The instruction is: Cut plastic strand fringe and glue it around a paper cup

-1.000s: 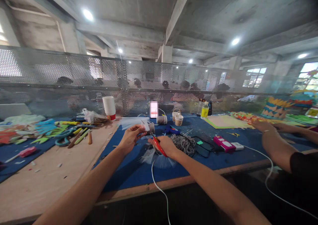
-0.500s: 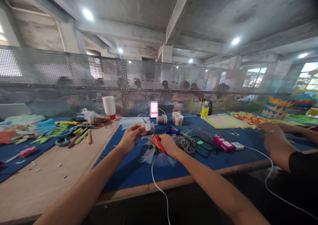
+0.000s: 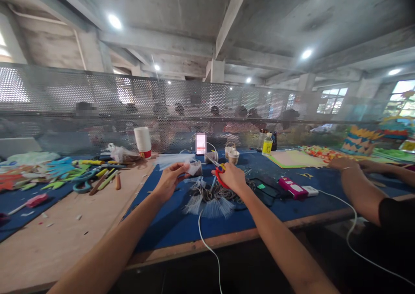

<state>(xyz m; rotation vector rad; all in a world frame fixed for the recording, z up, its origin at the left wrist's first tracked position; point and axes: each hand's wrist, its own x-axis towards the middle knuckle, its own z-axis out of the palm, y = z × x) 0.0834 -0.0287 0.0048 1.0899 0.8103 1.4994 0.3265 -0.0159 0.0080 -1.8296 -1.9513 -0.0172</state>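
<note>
My left hand (image 3: pixel 171 179) pinches a small white translucent piece (image 3: pixel 194 168) between thumb and fingers. Right of it, my right hand (image 3: pixel 231 176) is closed on red-handled scissors (image 3: pixel 221 177), whose blades point up and to the left, apart from the white piece. Below both hands, fans of clear bristly strands (image 3: pixel 218 207) lie beside a heap of grey cord (image 3: pixel 210 193) on the blue mat (image 3: pixel 168 229). A phone with a lit screen (image 3: pixel 201 143) stands upright behind the hands, next to a spool (image 3: pixel 211 156).
Pliers and other tools (image 3: pixel 86 179) and a paper cup stack (image 3: pixel 142 142) are at the left. Small pots (image 3: pixel 233 156), a yellow-labelled bottle (image 3: pixel 267 145) and a magenta box (image 3: pixel 292 188) sit to the right. Another person's arm (image 3: pixel 363 190) reaches in at the far right.
My right hand has moved up and right with the scissors, which now point up-left instead of down at the strands. The white piece in my left hand is tilted differently.
</note>
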